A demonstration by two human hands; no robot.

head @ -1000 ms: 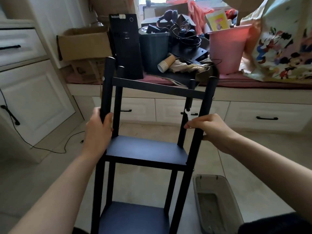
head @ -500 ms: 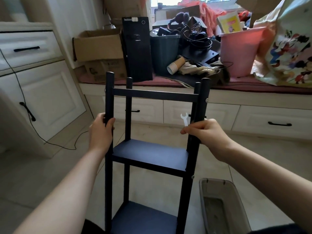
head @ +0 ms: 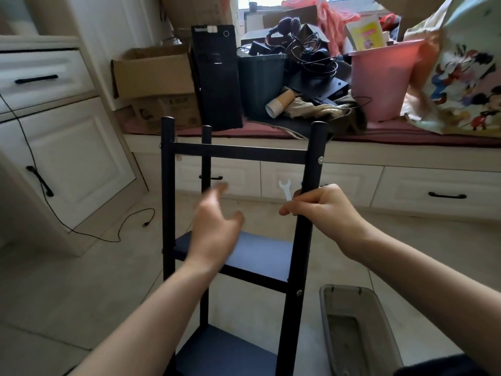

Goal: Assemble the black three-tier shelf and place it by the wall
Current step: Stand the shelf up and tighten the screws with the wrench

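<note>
Now left hand (head: 214,229) off the shelf (head: 244,256) post, fingers spread; right hand (head: 322,210) still gripping post and wrench (head: 285,189).

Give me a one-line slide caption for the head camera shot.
Right hand grips the black shelf post with a small white wrench; left hand open, off the frame.

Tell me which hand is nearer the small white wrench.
Right. The right hand grips the shelf's front right post with the white wrench pinched in its fingers; the left hand hovers open, apart, over the middle tier.
</note>
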